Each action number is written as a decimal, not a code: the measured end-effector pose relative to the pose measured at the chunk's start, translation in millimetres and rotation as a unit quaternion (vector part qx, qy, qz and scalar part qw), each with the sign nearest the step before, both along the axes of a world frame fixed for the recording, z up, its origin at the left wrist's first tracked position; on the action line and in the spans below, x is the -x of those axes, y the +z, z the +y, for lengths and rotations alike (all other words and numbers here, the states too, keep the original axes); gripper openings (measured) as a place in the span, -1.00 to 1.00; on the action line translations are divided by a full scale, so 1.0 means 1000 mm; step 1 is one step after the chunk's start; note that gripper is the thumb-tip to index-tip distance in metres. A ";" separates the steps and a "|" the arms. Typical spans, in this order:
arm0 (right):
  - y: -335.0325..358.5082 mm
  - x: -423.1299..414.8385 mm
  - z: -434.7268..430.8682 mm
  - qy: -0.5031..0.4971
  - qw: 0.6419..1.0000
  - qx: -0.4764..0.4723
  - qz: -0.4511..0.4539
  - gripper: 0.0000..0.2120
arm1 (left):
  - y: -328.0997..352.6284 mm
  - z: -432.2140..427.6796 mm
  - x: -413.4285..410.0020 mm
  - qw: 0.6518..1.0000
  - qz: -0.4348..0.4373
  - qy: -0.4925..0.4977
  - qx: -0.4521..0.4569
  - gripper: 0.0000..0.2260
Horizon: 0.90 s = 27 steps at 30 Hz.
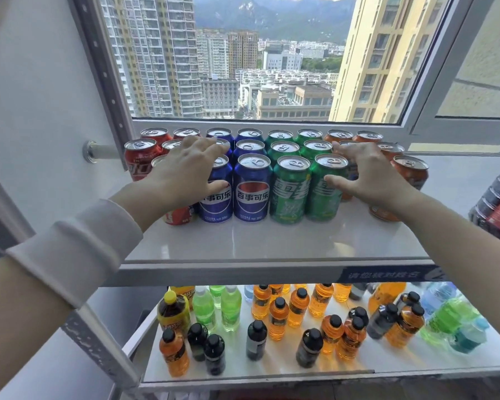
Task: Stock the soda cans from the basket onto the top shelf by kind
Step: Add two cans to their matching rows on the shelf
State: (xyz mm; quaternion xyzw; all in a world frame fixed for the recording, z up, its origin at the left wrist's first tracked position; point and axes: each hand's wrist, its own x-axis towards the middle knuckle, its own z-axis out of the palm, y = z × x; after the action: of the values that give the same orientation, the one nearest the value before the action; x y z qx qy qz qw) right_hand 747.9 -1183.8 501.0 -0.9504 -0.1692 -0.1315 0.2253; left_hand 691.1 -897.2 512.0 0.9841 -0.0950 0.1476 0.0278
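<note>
A big window [272, 53] with a grey frame stands behind the shelves and looks out on tall buildings.

Below it is the white glossy top shelf [272, 241]. It carries the soda cans, all upright, in a tight block of three rows at the back part of the shelf. They are sorted by kind, each kind in two columns. From left to right there are the red cola cans [140, 160], the blue cola cans [251, 186], the green lemon soda cans [290, 192] and the orange soda cans [410, 171]. The front part of this shelf is bare.

The white lower shelf [272, 368] holds many small plastic bottles, standing loosely and mixed: bottles with orange drink [277, 317], pale green bottles [231, 308] and dark bottles with black caps [256, 339].

The left hand [182, 171], coming out of a white sleeve [78, 249], lies over the front red cans with its fingers spread wide. Its thumb touches the front blue can. It grips nothing.

The right hand [367, 174] is also wide, with fingers spread above the inner orange cans, and its thumb touches the side of the front green can. It holds nothing.
</note>
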 end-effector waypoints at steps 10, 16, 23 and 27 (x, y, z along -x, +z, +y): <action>-0.030 0.076 0.057 -0.037 0.988 0.053 -0.140 -0.35 | -0.030 -0.015 0.044 0.981 -0.118 -0.093 0.119 -0.49; -0.065 0.139 0.090 0.001 0.984 0.075 -0.163 -0.37 | -0.059 -0.006 0.102 0.977 -0.126 -0.085 0.152 -0.49; -0.139 0.214 0.128 0.026 0.992 0.024 -0.118 -0.45 | -0.117 0.016 0.188 0.984 -0.075 -0.008 0.160 -0.52; -0.182 0.259 0.140 0.029 0.996 0.054 -0.072 -0.46 | -0.155 0.040 0.228 0.987 -0.024 0.013 0.160 -0.55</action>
State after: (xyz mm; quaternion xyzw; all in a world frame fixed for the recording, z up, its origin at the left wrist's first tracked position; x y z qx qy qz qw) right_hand 488.8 -1043.8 319.1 -0.9441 -0.2194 -0.1833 0.1644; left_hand 462.6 -857.1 356.5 0.9642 -0.0579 0.1853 0.1808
